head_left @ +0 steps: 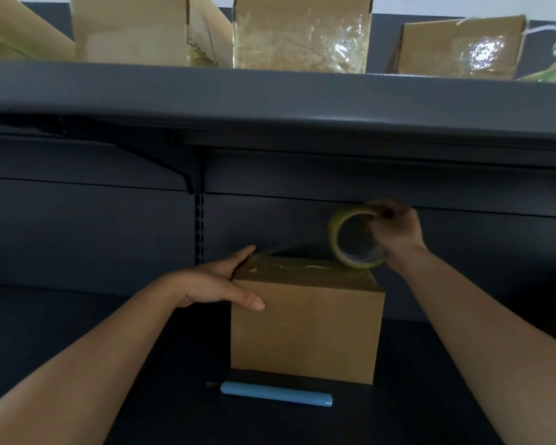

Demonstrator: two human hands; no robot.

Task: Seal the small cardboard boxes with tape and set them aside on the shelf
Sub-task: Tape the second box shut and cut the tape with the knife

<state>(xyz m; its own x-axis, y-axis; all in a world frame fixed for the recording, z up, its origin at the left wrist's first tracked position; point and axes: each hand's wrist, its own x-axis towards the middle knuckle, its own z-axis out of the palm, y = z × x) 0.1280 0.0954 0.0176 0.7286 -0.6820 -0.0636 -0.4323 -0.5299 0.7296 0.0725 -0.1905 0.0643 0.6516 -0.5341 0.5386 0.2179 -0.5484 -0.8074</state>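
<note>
A small brown cardboard box (305,329) stands on the dark lower shelf (77,316), with clear tape running along its top. My left hand (219,284) rests on the box's upper left corner, fingers straight along the left side and thumb across the front face. My right hand (395,231) grips a roll of clear yellowish tape (355,239) held upright at the box's top right rear edge. A strip of tape stretches from the roll across the top toward my left hand.
A light blue cylindrical handle (275,393) lies on the shelf just in front of the box. The upper shelf (270,91) overhangs and carries several taped cardboard boxes (302,33). A slotted upright (199,226) runs down the dark back panel.
</note>
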